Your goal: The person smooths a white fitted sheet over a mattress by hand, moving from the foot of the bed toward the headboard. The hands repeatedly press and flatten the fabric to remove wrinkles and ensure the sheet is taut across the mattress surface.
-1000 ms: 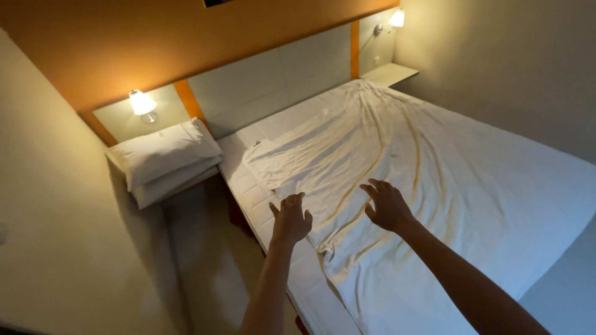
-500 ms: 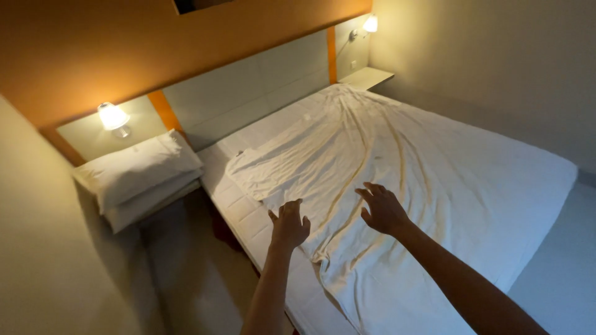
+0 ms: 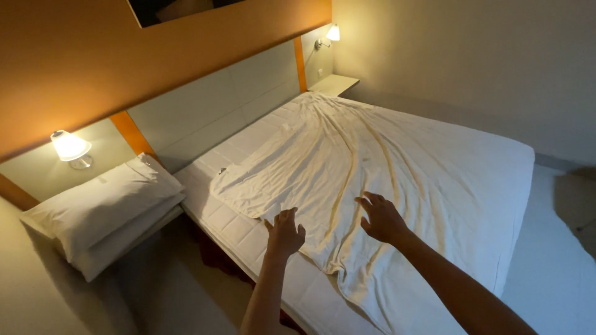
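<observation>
Hands (image 3: 335,226) lower (over rumpled sheet (image 3: 372,180))

Both forearms run off the bottom edge, so neither elbow shows. The hands' palms face down toward the sheet (image 3: 372,180), hidden; whether the fingers touch it cannot be told. The dark frame (image 3: 180,7) above the headboard is cut by the top edge. The bed's (image 3: 496,248) foot corner leaves the picture.

The bed sheet (image 3: 372,161) is matt, wrinkled white cloth (the mattress (image 3: 230,226) beneath looks quilted).
</observation>
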